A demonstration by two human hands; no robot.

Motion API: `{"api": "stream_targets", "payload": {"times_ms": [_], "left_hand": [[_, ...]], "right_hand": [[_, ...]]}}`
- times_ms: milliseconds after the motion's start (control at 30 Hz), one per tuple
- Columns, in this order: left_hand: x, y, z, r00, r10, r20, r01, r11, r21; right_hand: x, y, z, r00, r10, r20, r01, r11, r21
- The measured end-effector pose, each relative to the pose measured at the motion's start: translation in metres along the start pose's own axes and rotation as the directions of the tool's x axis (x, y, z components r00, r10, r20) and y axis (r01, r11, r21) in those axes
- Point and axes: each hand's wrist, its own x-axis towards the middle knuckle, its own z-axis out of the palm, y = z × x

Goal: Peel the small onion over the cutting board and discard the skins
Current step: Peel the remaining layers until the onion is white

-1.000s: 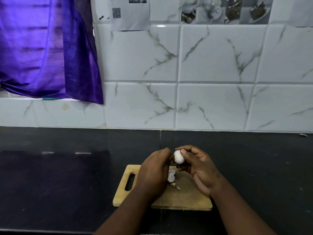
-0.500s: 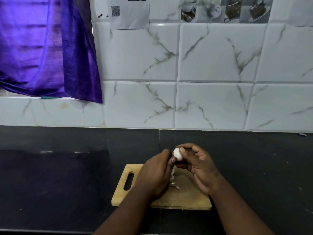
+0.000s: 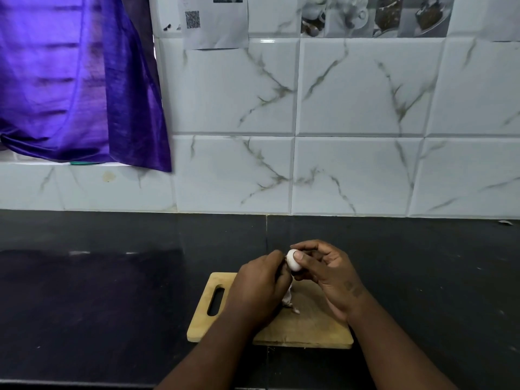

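Note:
A small white onion [image 3: 293,262], mostly bare of skin, is held above the far edge of a wooden cutting board [image 3: 309,327]. My right hand [image 3: 329,274] grips it with thumb and fingers. My left hand [image 3: 260,288] is closed against the onion's left side, pinching at a dark strip of skin there. Pale loose skins [image 3: 289,301] lie on the board just below the hands, partly hidden by my left hand.
The board has a handle slot [image 3: 216,301] at its left end and lies on a black counter [image 3: 98,305]. A white marbled tile wall [image 3: 351,170] rises behind. A purple curtain [image 3: 70,80] hangs at upper left.
Both hands and the onion have shifted slightly; my right thumb now lies across the onion's front. The skins on the board have not moved.

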Motion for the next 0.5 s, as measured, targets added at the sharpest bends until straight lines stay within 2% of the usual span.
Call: {"api": "stream_targets", "payload": {"times_ms": [100,233,500], "left_hand": [[-0.0004,0.0031,-0.0005,1.000,0.027,0.004,-0.028,0.992,0.119],[0.0004,0.0050,-0.0002,0.999,0.025,0.045,-0.033,0.982,0.187],[0.0008,0.0062,-0.0013,1.000,0.003,0.031,-0.009,0.980,0.201]], "right_hand": [[0.0005,0.0015,-0.0014,1.000,-0.019,-0.017,0.017,0.997,-0.073],[0.0012,0.0030,-0.0064,0.998,-0.052,-0.030,0.045,0.979,-0.197],[-0.0010,0.0023,-0.0091,0.996,-0.094,0.006,0.092,0.953,-0.290]]}}
